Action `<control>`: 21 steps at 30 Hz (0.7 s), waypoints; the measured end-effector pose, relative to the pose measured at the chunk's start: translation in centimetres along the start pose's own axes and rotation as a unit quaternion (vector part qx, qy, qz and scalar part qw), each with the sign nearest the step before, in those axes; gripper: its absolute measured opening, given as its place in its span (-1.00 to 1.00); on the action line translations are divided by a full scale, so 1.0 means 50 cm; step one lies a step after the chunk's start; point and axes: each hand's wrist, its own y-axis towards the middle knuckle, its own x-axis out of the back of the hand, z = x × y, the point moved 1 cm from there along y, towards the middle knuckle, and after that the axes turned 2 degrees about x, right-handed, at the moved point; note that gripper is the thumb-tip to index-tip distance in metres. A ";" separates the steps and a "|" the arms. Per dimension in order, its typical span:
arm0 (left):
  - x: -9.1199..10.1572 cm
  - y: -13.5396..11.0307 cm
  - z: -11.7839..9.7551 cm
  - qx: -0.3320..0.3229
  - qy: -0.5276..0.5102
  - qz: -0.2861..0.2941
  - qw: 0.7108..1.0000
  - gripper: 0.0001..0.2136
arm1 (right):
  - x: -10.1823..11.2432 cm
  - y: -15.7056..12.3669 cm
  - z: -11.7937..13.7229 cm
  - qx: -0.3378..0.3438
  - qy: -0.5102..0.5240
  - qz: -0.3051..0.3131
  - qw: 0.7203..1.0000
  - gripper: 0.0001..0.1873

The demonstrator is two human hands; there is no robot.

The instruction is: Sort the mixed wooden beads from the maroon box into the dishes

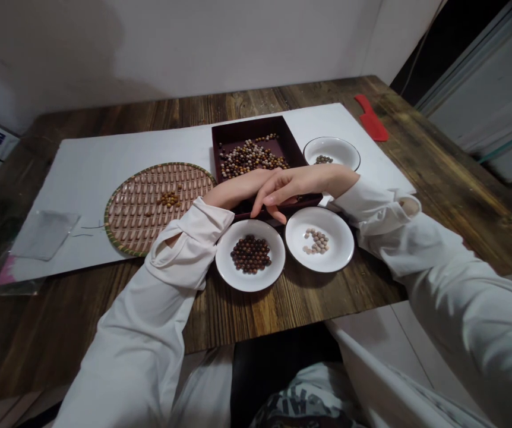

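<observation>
My right hand point(298, 183) reaches leftward over the near edge of a dark red box point(292, 134). Its fingers are apart and point down toward a white plate point(224, 270) of dark brown beads point(250, 254), with nothing visible in them. Behind it, my left hand point(240, 185) crosses from the left over the box, its fingers hidden by the right hand. Mixed brown, yellow and pale beads point(251, 156) lie in the box. Just below the right hand, a second white plate point(340, 252) holds pale beads point(317, 241).
A round woven tray point(133, 208) with yellow-brown beads point(169, 199) lies left. A white bowl point(347, 156) with greyish beads point(324, 159) stands behind my right wrist. A red comb-like tool point(373, 120) lies far right. A clear bag point(44, 235) rests on the white board point(82, 166).
</observation>
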 end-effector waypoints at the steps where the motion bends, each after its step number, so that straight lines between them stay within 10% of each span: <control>1: 0.000 -0.001 0.000 -0.002 0.001 0.001 1.000 -0.67 | 0.000 0.000 0.000 -0.001 0.001 0.001 1.000 -0.55; 21: -0.005 0.015 0.028 -0.016 -0.006 0.018 1.000 -0.69 | -0.002 -0.002 0.004 -0.008 0.022 0.000 1.000 -0.57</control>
